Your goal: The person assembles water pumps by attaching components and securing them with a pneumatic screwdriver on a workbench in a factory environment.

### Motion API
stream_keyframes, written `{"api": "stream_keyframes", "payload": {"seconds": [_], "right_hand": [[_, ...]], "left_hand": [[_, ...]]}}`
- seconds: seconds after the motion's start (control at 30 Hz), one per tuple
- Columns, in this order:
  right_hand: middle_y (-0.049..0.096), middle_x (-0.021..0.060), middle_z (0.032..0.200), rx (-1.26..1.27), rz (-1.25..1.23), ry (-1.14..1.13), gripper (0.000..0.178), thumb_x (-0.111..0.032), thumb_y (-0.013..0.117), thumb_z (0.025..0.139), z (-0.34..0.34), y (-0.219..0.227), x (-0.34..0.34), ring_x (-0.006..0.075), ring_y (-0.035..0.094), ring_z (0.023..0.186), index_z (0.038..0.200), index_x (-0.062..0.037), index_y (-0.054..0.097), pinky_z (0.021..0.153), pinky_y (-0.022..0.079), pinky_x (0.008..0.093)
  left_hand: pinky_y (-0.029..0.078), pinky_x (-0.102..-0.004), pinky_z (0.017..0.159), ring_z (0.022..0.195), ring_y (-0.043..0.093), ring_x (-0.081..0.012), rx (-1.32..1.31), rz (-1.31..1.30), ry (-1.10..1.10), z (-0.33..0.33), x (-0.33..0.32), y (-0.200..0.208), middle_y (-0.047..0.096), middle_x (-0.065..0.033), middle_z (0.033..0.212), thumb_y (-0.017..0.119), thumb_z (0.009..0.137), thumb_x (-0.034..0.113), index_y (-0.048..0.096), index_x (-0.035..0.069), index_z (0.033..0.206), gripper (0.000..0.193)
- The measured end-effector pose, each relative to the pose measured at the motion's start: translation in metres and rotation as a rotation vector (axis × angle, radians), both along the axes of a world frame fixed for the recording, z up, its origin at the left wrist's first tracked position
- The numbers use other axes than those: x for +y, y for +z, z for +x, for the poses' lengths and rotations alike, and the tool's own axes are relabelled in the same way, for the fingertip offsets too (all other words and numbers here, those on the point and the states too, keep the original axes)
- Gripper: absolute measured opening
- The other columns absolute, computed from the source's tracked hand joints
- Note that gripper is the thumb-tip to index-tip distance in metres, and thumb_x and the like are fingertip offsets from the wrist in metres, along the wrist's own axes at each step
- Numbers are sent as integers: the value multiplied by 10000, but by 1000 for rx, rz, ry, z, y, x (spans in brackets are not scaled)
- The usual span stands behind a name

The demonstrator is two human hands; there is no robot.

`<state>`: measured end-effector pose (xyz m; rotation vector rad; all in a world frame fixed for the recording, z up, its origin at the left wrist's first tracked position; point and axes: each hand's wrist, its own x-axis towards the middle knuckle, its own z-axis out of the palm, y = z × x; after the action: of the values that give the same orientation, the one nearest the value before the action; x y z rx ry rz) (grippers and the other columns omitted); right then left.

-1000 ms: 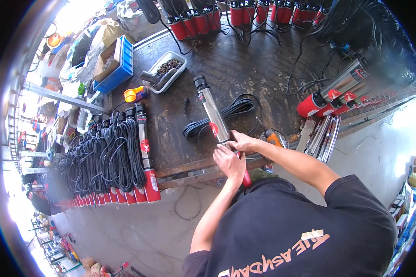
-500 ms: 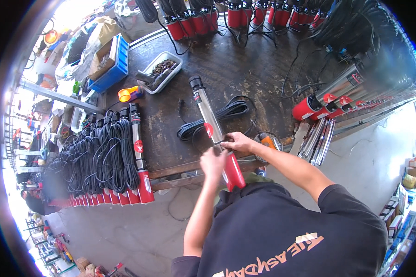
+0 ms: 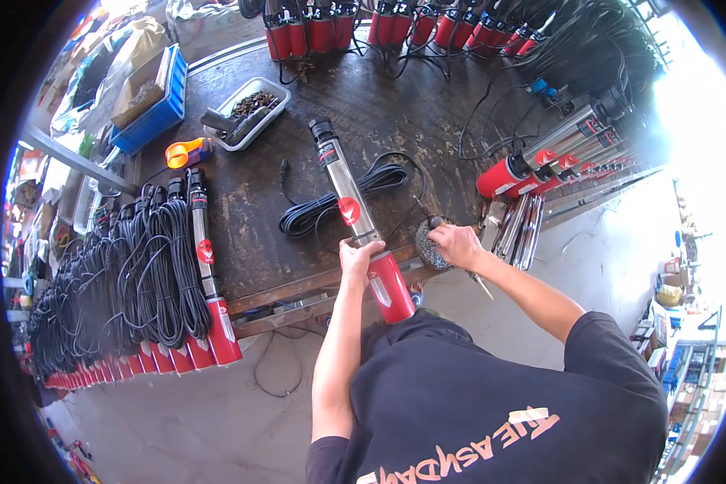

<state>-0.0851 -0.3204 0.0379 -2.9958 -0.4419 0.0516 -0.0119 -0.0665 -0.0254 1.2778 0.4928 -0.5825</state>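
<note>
A submersible pump (image 3: 348, 202), a steel tube with a red lower end and a black top, lies slanted over the table's front edge toward my body. My left hand (image 3: 356, 261) is wrapped round it just above the red part. To the right, my right hand (image 3: 458, 244) is closed on a screwdriver (image 3: 481, 285). Its dark end and thin pale shaft show; the fist hides the middle. Just left of this hand sits a round dish of small metal parts (image 3: 429, 246). Behind the pump lies a coiled black cable (image 3: 315, 216).
Finished-looking pumps with bundled black cables (image 3: 169, 266) stand in a row at left. More pumps (image 3: 504, 177) line the right, beside a stack of metal strips (image 3: 521, 234). A white tray of fittings (image 3: 254, 113), a blue crate (image 3: 149, 121) and an orange tape dispenser (image 3: 187, 153) stand farther back.
My right hand has left the pump and moved right to the dish, closing on the screwdriver that lay there. My left hand stays at the pump's joint, now wrapped round it.
</note>
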Motion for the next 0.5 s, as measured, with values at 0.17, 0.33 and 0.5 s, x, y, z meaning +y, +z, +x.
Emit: {"api": "stream_keyframes", "payload": {"seconds": [0.17,0.33,0.5], "right_hand": [[657,8,778,21,-145,151,38,-171,650,749,-15,-21,-2,216,662,874,771,-141,639,667,575,390],[618,36,739,-36,-118,28,32,-161,630,740,-16,-11,10,253,673,801,721,-135,632,633,551,414],[691,105,820,22,278,-279,119,-190,683,831,-15,10,32,275,706,776,871,-94,740,677,549,411]], "left_hand": [[533,-343,520,731,680,-208,-15,-45,-85,-4,18,-6,643,-133,996,864,644,121,431,33,1238,740],[460,-290,419,724,681,-199,-26,-95,-98,-7,30,-5,648,-133,1000,850,674,130,421,20,1282,752],[619,-396,745,824,680,-232,8,-177,-77,-6,31,5,625,-146,1018,829,688,24,449,-31,1200,640]]}}
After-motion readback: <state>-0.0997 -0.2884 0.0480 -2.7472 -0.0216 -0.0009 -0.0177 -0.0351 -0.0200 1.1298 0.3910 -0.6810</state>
